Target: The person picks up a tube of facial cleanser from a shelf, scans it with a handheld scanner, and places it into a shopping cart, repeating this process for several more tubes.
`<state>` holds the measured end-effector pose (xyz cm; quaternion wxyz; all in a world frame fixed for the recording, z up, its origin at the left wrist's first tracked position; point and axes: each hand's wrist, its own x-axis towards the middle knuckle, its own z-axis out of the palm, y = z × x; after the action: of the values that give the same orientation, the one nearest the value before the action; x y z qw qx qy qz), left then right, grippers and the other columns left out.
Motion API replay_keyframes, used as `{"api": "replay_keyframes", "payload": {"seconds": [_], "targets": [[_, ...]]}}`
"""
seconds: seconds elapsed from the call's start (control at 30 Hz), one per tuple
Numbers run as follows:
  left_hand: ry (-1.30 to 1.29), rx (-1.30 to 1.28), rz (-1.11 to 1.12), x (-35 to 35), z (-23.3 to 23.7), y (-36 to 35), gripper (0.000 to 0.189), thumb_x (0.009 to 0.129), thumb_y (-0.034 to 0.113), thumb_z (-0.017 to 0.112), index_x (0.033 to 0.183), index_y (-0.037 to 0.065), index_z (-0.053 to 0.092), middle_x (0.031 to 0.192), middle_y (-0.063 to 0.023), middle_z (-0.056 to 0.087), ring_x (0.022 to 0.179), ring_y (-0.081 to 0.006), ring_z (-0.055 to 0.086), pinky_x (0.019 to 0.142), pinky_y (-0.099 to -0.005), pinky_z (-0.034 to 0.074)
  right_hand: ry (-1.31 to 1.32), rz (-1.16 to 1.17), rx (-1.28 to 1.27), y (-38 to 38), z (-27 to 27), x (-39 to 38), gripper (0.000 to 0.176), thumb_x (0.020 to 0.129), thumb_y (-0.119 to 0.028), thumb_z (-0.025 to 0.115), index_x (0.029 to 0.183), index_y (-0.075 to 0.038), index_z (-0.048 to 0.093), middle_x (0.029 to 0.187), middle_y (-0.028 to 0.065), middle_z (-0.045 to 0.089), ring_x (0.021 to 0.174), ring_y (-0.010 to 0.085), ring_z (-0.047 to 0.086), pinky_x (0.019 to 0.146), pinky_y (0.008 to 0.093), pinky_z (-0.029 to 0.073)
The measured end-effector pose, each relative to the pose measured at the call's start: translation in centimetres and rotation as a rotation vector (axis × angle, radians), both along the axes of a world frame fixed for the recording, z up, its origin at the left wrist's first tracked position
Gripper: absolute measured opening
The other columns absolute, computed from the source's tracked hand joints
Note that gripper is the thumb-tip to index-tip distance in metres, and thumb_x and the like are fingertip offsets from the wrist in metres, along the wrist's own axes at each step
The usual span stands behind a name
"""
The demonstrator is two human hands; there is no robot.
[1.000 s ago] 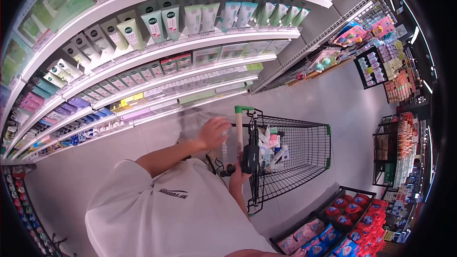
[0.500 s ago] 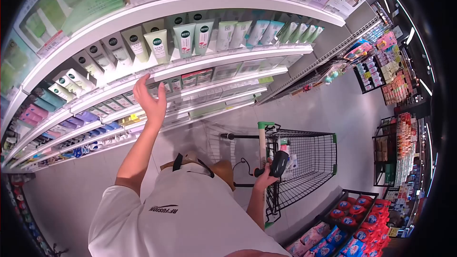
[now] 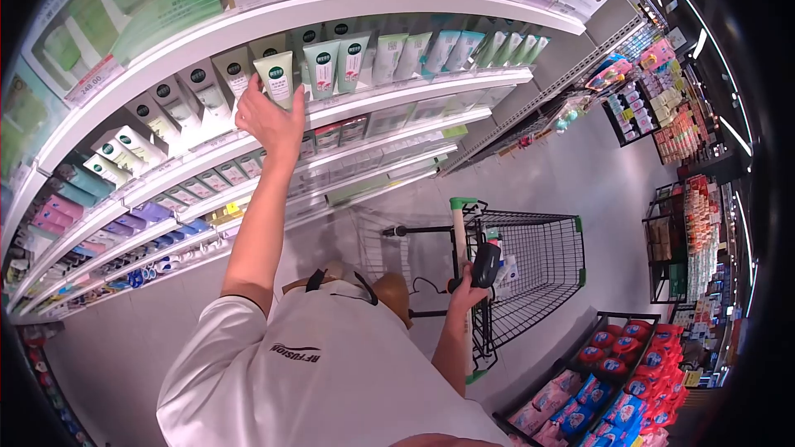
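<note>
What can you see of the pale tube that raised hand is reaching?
The tube is pale green, seemingly soft plastic, with a dark round logo near the top and pink print lower down. It stands upright in a row of like tubes on the white shelf. The left hand meets its lower end; whether it grips is unclear.

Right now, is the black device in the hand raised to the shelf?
No, the right hand holds the black device by the cart; the left hand is at a shelf tube.

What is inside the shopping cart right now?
A few small packages lie at the handle end of the cart; the right hand and its black device cover part of them.
</note>
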<state>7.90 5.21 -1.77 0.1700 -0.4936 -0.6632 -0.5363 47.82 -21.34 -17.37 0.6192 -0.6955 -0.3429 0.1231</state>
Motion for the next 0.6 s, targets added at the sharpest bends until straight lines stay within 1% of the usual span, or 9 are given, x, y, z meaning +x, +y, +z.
{"api": "replay_keyframes", "payload": {"seconds": [0.07, 0.17, 0.2, 0.27, 0.4, 0.47, 0.5, 0.53, 0.6], "targets": [[-0.036, -0.076, 0.06, 0.2, 0.0, 0.2, 0.079, 0.076, 0.035, 0.082, 0.135, -0.001, 0.044, 0.123, -0.0158, 0.055, 0.12, -0.0324, 0.045, 0.101, -0.0495, 0.025, -0.023, 0.024, -0.003, -0.2, 0.0, 0.1, 0.015, 0.088, 0.001, 0.066, 0.099, 0.01, 0.069, 0.089, 0.0123, 0.072, 0.084, 0.0198, 0.069, 0.081, 0.0329, 0.054], [-0.017, -0.076, 0.107, 0.1, -0.7, 0.6, 0.071, 0.077, 0.033, 0.081, 0.131, 0.0, 0.048, 0.117, -0.0142, 0.059, 0.114, -0.0307, 0.05, 0.099, -0.0496, 0.026, -0.027, 0.036, 0.013, -0.3, -0.1, 0.2, 0.014, 0.087, 0.001, 0.067, 0.098, 0.01, 0.07, 0.09, 0.012, 0.072, 0.083, 0.0196, 0.068, 0.08, 0.0326, 0.054], [-0.016, -0.075, 0.107, 0.0, -0.9, 0.7, 0.071, 0.077, 0.033, 0.081, 0.131, 0.0, 0.048, 0.117, -0.0142, 0.059, 0.114, -0.0307, 0.05, 0.099, -0.0496, 0.026, -0.026, 0.036, 0.015, -0.4, -0.2, 0.2, 0.014, 0.087, 0.001, 0.067, 0.098, 0.01, 0.07, 0.09, 0.012, 0.072, 0.083, 0.0196, 0.068, 0.08, 0.0326, 0.054], [-0.016, -0.128, 0.084, -0.3, -1.3, 1.0, 0.063, 0.079, 0.029, 0.078, 0.127, 0.0, 0.05, 0.111, -0.0135, 0.061, 0.11, -0.0296, 0.053, 0.099, -0.0506, 0.026, 0.001, 0.008, -0.017, -0.3, -0.3, 0.2, 0.013, 0.087, 0.001, 0.067, 0.096, 0.009, 0.07, 0.088, 0.011, 0.072, 0.082, 0.0191, 0.068, 0.078, 0.0323, 0.053], [-0.085, -0.096, 0.009, -0.5, -0.8, 1.1, 0.056, 0.08, 0.023, 0.073, 0.126, 0.0, 0.051, 0.107, -0.0132, 0.061, 0.108, -0.0288, 0.054, 0.1, -0.0522, 0.026, -0.002, -0.012, -0.027, -0.1, -0.8, 0.4, 0.012, 0.086, 0.001, 0.068, 0.094, 0.008, 0.07, 0.087, 0.0101, 0.072, 0.081, 0.0187, 0.068, 0.078, 0.0322, 0.053], [0.021, 0.085, -0.044, -0.8, -0.3, 1.3, 0.052, 0.08, 0.02, 0.069, 0.125, 0.001, 0.051, 0.107, -0.013, 0.061, 0.108, -0.0282, 0.054, 0.102, -0.0537, 0.024, -0.02, -0.003, 0.004, 0.0, -0.7, 0.4, 0.012, 0.085, 0.0, 0.068, 0.094, 0.007, 0.07, 0.086, 0.0095, 0.072, 0.08, 0.0186, 0.068, 0.078, 0.0322, 0.052], [0.035, 0.128, -0.117, -0.5, 1.5, 0.3, 0.053, 0.079, 0.016, 0.069, 0.126, 0.0, 0.05, 0.107, -0.0137, 0.06, 0.104, -0.0317, 0.055, 0.103, -0.0523, 0.025, -0.022, -0.001, 0.009, 0.1, -0.7, 0.4, 0.012, 0.085, 0.0, 0.068, 0.094, 0.007, 0.07, 0.086, 0.0095, 0.072, 0.08, 0.0186, 0.068, 0.078, 0.0322, 0.052], [0.034, 0.128, -0.115, -0.4, 3.0, -0.8, 0.053, 0.079, 0.016, 0.069, 0.126, 0.0, 0.05, 0.107, -0.0137, 0.06, 0.104, -0.0317, 0.055, 0.103, -0.0523, 0.025, -0.026, -0.009, -0.023, 0.0, -0.7, 0.5, 0.012, 0.085, -0.001, 0.069, 0.094, 0.007, 0.07, 0.086, 0.0093, 0.072, 0.08, 0.0185, 0.067, 0.078, 0.0321, 0.052], [0.132, 0.326, -0.336, -0.2, 4.4, -3.4, 0.052, 0.081, 0.012, 0.068, 0.127, -0.001, 0.049, 0.107, -0.0153, 0.058, 0.102, -0.0286, 0.055, 0.097, -0.0445, 0.036, -0.032, -0.009, -0.064, -0.2, -0.2, 0.4, 0.013, 0.085, -0.001, 0.069, 0.094, 0.007, 0.07, 0.086, 0.0091, 0.072, 0.08, 0.0183, 0.067, 0.078, 0.032, 0.052]]}}
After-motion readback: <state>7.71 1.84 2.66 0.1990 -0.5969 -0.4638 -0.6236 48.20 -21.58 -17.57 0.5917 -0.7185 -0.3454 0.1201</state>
